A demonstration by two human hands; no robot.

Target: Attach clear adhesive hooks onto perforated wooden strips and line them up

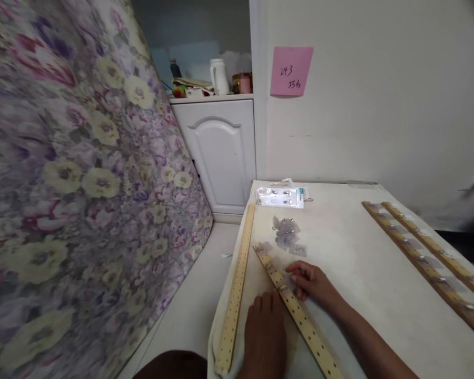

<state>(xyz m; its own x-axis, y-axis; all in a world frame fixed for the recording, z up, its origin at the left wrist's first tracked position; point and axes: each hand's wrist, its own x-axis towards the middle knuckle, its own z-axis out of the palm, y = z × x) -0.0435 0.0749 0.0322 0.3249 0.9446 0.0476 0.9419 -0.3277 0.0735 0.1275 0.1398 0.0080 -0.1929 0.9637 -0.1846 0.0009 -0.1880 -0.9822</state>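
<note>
A long wooden strip with rows of holes (306, 325) lies slantwise on the covered table, small clear packets with metal pieces fixed along its far part. My left hand (265, 329) lies palm down at the strip's left side, its fingers extended and the fingertips by the strip's edge; its thumb is hidden. On the other side, my right hand (310, 281) hovers close to the strip with loosely bent fingers held apart, and nothing shows between them. Just beyond it is a small pile of clear packets with metal pieces (286, 234).
A second perforated wooden strip (239, 284) runs along the table's left edge. Two strips bearing packets (422, 258) lie at the right. Blister packaging (279, 197) rests at the back, before the wall. A floral curtain (102, 173) hangs left, beside a white cabinet (221, 152).
</note>
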